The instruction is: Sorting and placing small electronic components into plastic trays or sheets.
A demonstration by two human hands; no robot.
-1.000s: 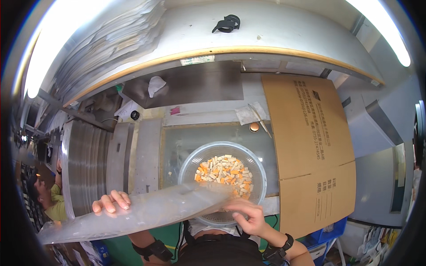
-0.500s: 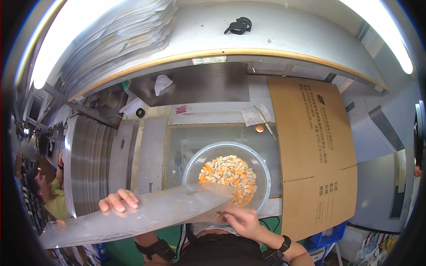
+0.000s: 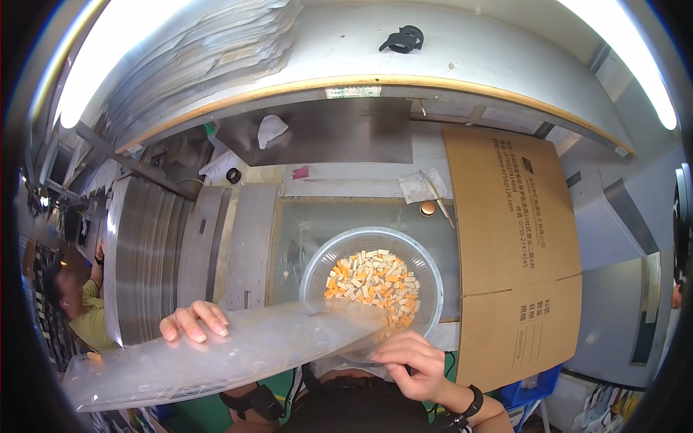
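Workbench (image 3: pixel 332 215) supports the perforated basket (image 3: pixel 437 280) of orange-and-white pieces (image 3: pixel 372 281). Keep the translucent plastic bag's (image 3: pixel 231 352) end over its near side; left hand (image 3: pixel 193 322) grasps the far edge, right hand (image 3: pixel 419 366) curls, grip unclear.

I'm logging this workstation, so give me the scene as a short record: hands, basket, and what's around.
Left hand: fingers curled over the far edge of the clear plastic sheet
Right hand: fingertips by the sheet's right end; whether they grip it is unclear
Sheet position: right end over the basket's near side
Basket: round, grey, mesh-walled
Contents: small orange and cream pieces
Right of basket: brown cardboard
Beyond basket: thin pointed tool lying partly on a white pad
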